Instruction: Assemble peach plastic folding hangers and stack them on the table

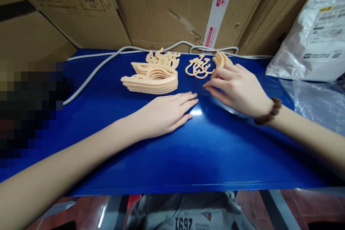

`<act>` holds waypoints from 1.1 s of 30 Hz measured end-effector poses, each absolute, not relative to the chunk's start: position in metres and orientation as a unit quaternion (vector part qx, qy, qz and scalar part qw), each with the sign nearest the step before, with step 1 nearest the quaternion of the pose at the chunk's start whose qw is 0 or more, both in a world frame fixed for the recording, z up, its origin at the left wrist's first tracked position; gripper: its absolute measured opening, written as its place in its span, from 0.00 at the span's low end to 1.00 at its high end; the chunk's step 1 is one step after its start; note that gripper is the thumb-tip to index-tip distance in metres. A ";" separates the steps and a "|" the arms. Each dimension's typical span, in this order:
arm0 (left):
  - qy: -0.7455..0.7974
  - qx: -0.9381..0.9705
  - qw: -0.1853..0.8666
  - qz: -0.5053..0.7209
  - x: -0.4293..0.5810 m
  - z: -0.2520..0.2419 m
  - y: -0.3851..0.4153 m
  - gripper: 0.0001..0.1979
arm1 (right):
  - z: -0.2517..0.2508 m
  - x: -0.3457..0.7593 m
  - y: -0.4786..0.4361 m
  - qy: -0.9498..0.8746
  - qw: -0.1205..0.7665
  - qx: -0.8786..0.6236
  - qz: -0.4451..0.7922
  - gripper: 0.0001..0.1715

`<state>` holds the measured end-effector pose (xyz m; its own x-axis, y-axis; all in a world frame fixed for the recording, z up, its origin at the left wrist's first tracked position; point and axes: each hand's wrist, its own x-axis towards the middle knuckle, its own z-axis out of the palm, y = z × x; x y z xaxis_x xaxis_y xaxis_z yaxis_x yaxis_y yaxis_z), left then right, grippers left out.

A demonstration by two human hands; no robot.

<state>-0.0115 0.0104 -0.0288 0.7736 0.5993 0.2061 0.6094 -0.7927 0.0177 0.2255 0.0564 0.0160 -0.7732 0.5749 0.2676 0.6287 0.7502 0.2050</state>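
My left hand (172, 111) lies palm down on the blue tabletop (172, 161), fingers stretched out and holding nothing. Just behind it sits a stack of beige curved plastic pieces (151, 84) that look like hanger arms. A row of beige hooks (163, 58) lies behind that stack. My right hand (231, 82), with a brown band at its wrist, is over another small stack of beige curved pieces (221, 58) and partly hides it. Its fingers are loosely bent and apart, with nothing visible between them. Loose beige hooks (198, 67) lie to its left.
A white cable (94, 75) runs along the back of the table. Cardboard boxes (167, 7) stand behind. At the right are a clear plastic-wrapped package (309, 43) and loose plastic film (315, 104). A grey printed sack (185, 212) shows below the table's front edge.
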 end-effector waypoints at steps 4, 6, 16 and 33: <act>-0.317 -0.942 0.030 -0.103 -0.012 -0.028 0.010 0.26 | 0.012 0.205 0.087 -0.921 0.090 -0.343 -0.163 0.23; -0.313 -0.943 0.029 -0.107 -0.012 -0.028 0.011 0.25 | 0.010 0.193 0.101 -0.917 0.086 -0.352 -0.168 0.22; -0.301 -0.945 0.038 -0.123 -0.011 -0.029 0.012 0.24 | 0.012 0.157 0.115 -0.888 0.036 -0.446 -0.107 0.12; -0.316 -0.875 -0.253 -0.266 -0.005 -0.020 0.002 0.16 | 0.006 0.224 0.018 -0.928 0.183 -0.313 0.087 0.04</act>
<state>-0.0052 0.0018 -0.0197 0.6588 0.6874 0.3059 0.4186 -0.6727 0.6102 0.2235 0.0183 0.0055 -0.7366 0.6129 0.2860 0.5494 0.7888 -0.2755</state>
